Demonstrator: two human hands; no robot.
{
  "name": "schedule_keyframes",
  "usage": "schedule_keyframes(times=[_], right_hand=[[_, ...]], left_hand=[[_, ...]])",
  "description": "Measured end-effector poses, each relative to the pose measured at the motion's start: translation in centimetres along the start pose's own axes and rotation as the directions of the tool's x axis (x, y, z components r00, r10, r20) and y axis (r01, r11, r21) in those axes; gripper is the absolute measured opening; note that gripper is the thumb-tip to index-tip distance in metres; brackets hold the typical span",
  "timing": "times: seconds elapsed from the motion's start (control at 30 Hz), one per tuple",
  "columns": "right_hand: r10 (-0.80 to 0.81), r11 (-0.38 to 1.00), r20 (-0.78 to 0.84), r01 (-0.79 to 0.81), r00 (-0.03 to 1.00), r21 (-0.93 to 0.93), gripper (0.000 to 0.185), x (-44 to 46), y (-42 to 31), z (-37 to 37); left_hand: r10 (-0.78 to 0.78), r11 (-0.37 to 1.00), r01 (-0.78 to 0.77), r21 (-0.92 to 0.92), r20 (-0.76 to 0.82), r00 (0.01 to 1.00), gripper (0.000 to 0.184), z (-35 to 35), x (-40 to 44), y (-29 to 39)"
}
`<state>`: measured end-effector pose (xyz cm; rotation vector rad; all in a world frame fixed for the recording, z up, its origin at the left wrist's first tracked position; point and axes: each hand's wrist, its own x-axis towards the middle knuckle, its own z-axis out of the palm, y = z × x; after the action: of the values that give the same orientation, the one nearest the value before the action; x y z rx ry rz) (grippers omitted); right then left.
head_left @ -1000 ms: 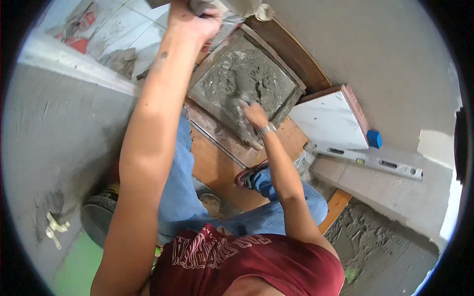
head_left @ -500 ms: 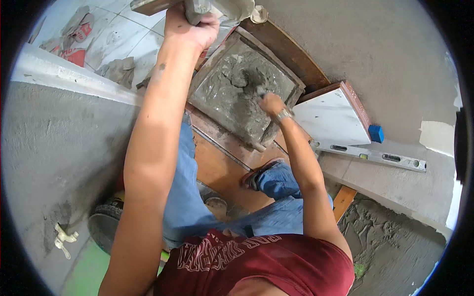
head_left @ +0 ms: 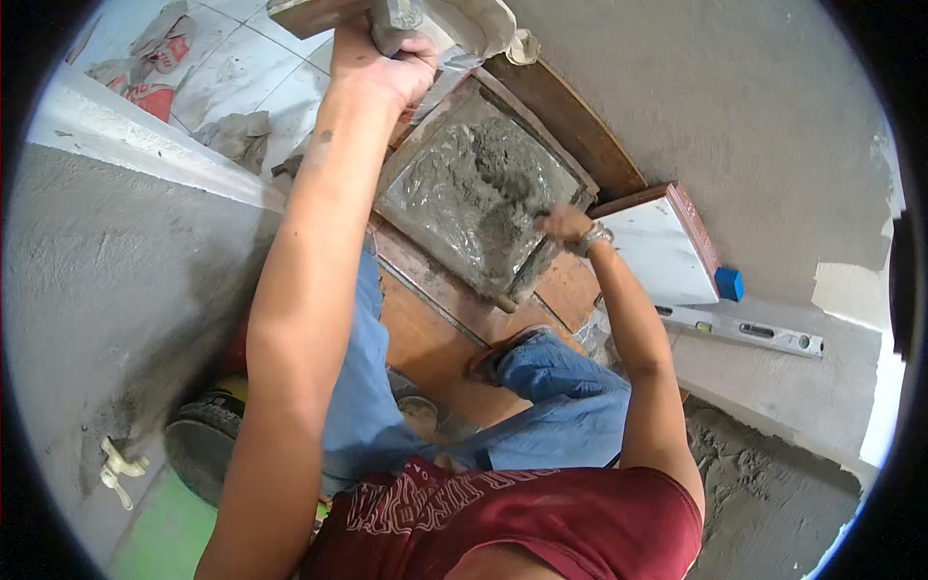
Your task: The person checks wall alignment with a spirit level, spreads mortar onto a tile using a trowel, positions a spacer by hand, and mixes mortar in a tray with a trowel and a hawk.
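My left hand (head_left: 401,72) is raised at the top, closed round the underside of a mortar-stained hawk (head_left: 396,21), a board partly cut off by the frame edge. Below and right of it, a shallow square wooden mixing tray (head_left: 440,244) holds wet grey mortar (head_left: 454,184), rough and churned in the middle. My right hand (head_left: 566,224), with a watch on its wrist, is at the tray's right rim. Its fingers are closed on what looks like a trowel; motion blurs the tool, and its blade is hard to make out against the mortar.
White tiles (head_left: 657,246) lean by the right wall with a blue block (head_left: 729,283) beside them. A spirit level (head_left: 754,331) lies on the ledge. A black bucket (head_left: 203,440) and a tap (head_left: 123,471) are at lower left. Wet mortar (head_left: 773,493) covers the lower right floor.
My right hand has moved right, from over the mortar to the tray's right side. The mortar's middle is more churned. My left hand stays raised with the hawk, shifted slightly.
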<state>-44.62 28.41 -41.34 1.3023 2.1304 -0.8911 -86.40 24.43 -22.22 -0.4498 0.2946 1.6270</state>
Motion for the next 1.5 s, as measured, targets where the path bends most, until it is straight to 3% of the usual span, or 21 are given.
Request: schedule_keyframes(times=[0.03,0.13,0.2,0.3,0.43,0.57,0.67,0.77,0.87,0.97,1.0,1.07,1.1,1.13,1.27,1.3,1.33,1.37,1.4,1.47,1.5], right_hand=[[0.12,0.991,-0.009,-0.121,0.993,-0.061,0.05,-1.2,-3.0,-1.9],[0.229,0.97,-0.321,-0.244,0.919,-0.005,0.047,4.4,-1.8,0.9],[0.171,0.979,-0.376,-0.201,0.911,-0.044,0.047,9.4,-1.5,6.6],[-0.065,0.923,-0.202,-0.018,0.977,-0.383,0.046,4.4,-5.1,8.6],[0.115,0.993,-0.292,-0.101,0.95,0.062,0.048,-3.2,-3.6,6.2],[0.484,0.859,-0.324,-0.37,0.813,0.355,0.053,-1.9,-2.6,8.9],[0.246,0.963,-0.348,-0.267,0.905,-0.015,0.056,4.9,-2.6,14.2],[0.246,0.962,-0.225,-0.211,0.943,0.172,0.054,1.2,-2.7,12.2],[0.279,0.951,-0.391,-0.195,0.877,0.241,0.049,-2.5,-1.3,13.7],[0.314,0.879,-0.323,-0.144,0.893,0.455,0.046,-2.2,-2.0,16.9],[0.284,0.818,-0.347,-0.037,0.894,0.574,0.044,-0.6,-1.8,19.1],[0.384,0.362,-0.079,-0.072,0.92,0.93,0.039,2.0,-5.3,18.6],[0.337,0.219,-0.036,-0.041,0.941,0.975,0.034,2.3,-6.6,16.9],[0.285,0.065,0.006,-0.026,0.959,0.998,0.029,2.0,-8.4,14.8],[-0.031,-0.381,0.016,-0.027,0.999,0.924,0.021,1.5,-9.4,10.8],[0.163,-0.19,0.0,0.031,0.987,0.981,0.025,1.5,-9.7,10.4],[0.221,0.134,-0.141,0.113,0.965,0.984,0.031,1.2,-9.8,9.9],[0.265,0.675,-0.415,0.139,0.87,0.724,0.035,2.1,-9.1,11.1],[0.138,0.976,-0.654,0.011,0.744,0.218,0.039,3.1,-7.8,12.0],[0.127,0.991,-0.433,-0.096,0.892,0.094,0.043,1.9,-6.8,9.6],[0.127,0.992,-0.311,-0.127,0.942,0.021,0.045,1.6,-6.8,7.8]], left_hand=[[0.03,0.999,-0.031,0.031,0.018,0.999,0.025,-0.2,-0.2,-0.1],[0.089,0.994,-0.09,0.061,0.015,0.996,0.025,0.2,-1.6,-1.3],[0.057,0.998,-0.055,0.023,-0.074,0.996,0.025,0.5,-2.5,-1.6],[0.021,0.999,-0.017,0.039,-0.093,0.995,0.025,0.2,-1.8,-1.3],[0.03,0.998,-0.029,0.062,-0.02,0.999,0.024,0.1,-1.3,-0.9],[-0.004,0.998,0.005,0.06,-0.004,1.0,0.022,-0.9,-0.6,0.7],[0.005,0.998,-0.008,0.061,0.051,0.999,0.022,-1.2,-0.1,0.9],[-0.01,1.0,0.01,-0.01,0.005,1.0,0.023,-1.4,0.6,0.5],[0.037,0.999,-0.036,-0.015,0.09,0.995,0.025,-2.5,1.5,0.8],[-0.015,1.0,0.015,0.008,0.036,0.999,0.025,-1.9,1.1,0.8],[0.003,1.0,-0.003,0.005,0.039,0.999,0.024,-1.4,0.8,0.8],[0.041,0.999,-0.04,-0.014,0.038,0.998,0.023,-0.9,0.0,-0.1],[-0.004,0.998,0.007,-0.062,0.048,0.999,0.021,-1.1,0.2,0.0],[-0.007,1.0,0.005,0.007,0.255,0.967,0.02,-1.8,1.0,0.3],[0.083,0.996,-0.087,0.016,0.168,0.982,0.024,1.1,-3.2,-2.7],[0.134,0.991,-0.135,0.003,0.105,0.985,0.029,1.6,-3.6,-3.2],[0.105,0.992,-0.118,0.054,0.209,0.972,0.035,0.5,-3.2,-2.9],[0.093,0.993,-0.106,0.06,0.192,0.977,0.036,0.5,-3.1,-3.0],[0.071,0.994,-0.084,0.067,0.183,0.981,0.036,1.4,-4.0,-3.5],[0.112,0.992,-0.117,0.05,0.09,0.99,0.036,4.1,-8.3,-5.5],[0.103,0.992,-0.113,0.055,0.157,0.982,0.036,4.1,-7.7,-5.3]])
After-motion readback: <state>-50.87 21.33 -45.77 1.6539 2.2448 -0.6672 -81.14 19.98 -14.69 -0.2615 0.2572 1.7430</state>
